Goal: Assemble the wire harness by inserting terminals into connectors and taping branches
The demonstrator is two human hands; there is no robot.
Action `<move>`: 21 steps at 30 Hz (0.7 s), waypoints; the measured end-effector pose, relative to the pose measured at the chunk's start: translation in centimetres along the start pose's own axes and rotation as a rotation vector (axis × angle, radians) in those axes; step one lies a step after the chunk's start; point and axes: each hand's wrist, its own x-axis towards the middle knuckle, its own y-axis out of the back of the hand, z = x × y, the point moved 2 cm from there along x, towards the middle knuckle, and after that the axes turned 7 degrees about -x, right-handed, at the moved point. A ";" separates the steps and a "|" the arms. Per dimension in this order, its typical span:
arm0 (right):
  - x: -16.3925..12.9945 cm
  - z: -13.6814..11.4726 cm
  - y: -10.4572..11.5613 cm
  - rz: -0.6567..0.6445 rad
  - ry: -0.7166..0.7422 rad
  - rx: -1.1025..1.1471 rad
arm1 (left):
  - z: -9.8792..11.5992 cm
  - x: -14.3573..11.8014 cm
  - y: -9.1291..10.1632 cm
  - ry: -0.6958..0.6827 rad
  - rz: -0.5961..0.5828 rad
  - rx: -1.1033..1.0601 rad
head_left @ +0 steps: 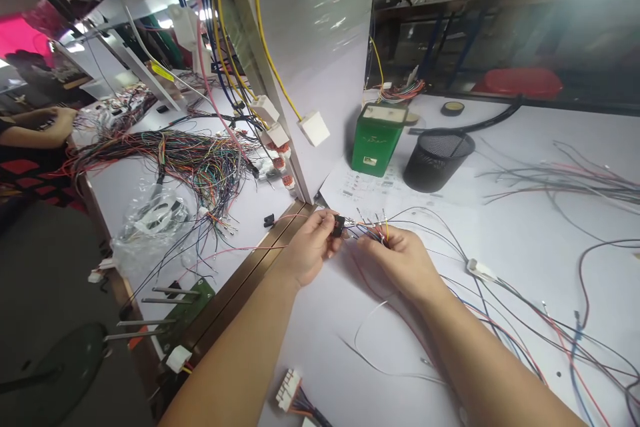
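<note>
My left hand (314, 245) is closed on a small black connector (339, 225), thumb on one side and fingers curled beneath. Just to the right, my right hand (400, 253) pinches a bunch of thin wires (373, 230) in several colours. Metal terminals tip some of these wires, and a few strands run to the connector's right face. Whether they sit inside it is too small to tell. More dark wires trail from my right hand toward a white connector (481, 271) on the table.
A green container (379, 143) and a black mesh cup (437, 160) stand on printed sheets behind my hands. A white multi-pin connector (289, 390) lies in front. Left of a metal-edged panel is a large wire bundle (200, 160). Connectors hang from above; another person's arm (43, 127) is far left.
</note>
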 end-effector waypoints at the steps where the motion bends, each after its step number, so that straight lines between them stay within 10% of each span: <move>1: 0.0 0.0 0.0 -0.010 0.005 -0.008 | 0.0 0.0 0.0 0.001 0.010 0.013; 21: 0.2 -0.6 -0.4 -0.072 0.009 -0.032 | -0.1 -0.3 -0.3 -0.016 -0.029 0.094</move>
